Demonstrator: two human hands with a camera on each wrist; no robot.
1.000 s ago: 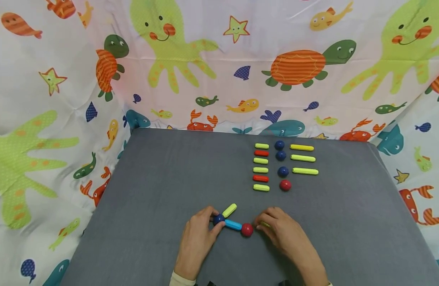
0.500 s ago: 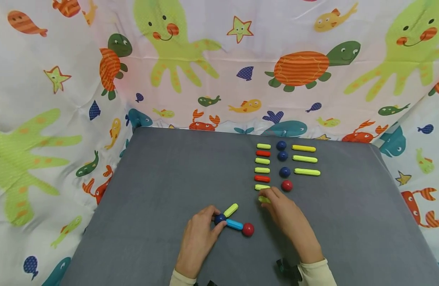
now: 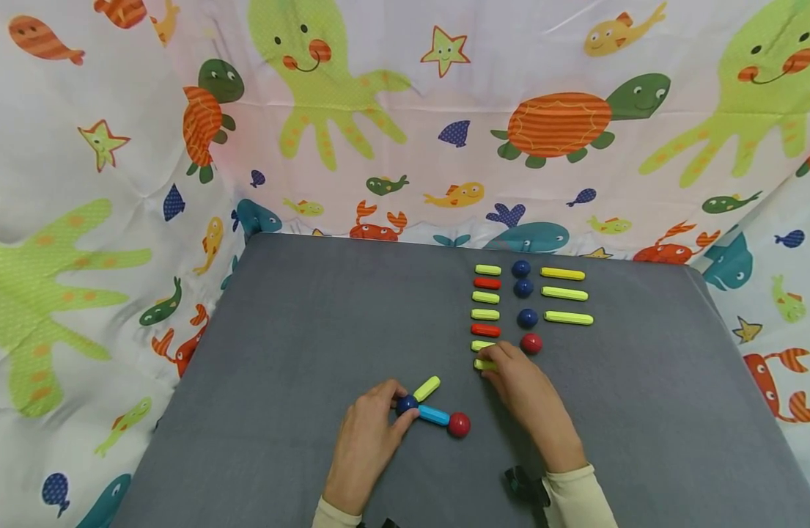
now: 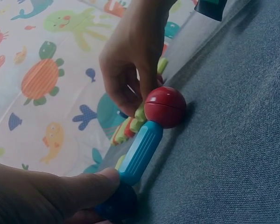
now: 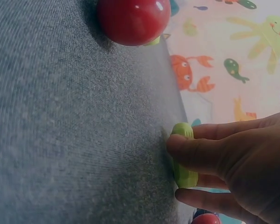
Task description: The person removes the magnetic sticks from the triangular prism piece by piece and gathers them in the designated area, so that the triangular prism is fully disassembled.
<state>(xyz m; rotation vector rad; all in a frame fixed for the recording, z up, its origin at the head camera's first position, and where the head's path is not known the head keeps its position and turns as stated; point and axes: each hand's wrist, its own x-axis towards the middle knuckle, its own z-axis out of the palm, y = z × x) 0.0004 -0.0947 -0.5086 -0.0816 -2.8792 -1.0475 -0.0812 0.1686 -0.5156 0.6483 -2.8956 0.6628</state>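
My left hand pinches a dark blue ball between thumb and fingers. From that ball run a short yellow-green stick, pointing up and right, and a blue stick that ends in a red ball. In the left wrist view the blue stick reaches up to the glossy red ball. My right hand pinches another short yellow-green stick close over the cloth, at the near end of a column of short sticks. Its fingers partly cover this stick in the head view.
Short yellow-green and red sticks lie in a column beyond my right hand. Beside them stand dark blue balls and one red ball, then long yellow sticks. A grey cloth covers the table; a printed curtain hangs behind.
My right hand has moved away from beside the joined red ball, up to the near end of the stick column, carrying the yellow-green stick. My left hand keeps its hold on the blue ball.
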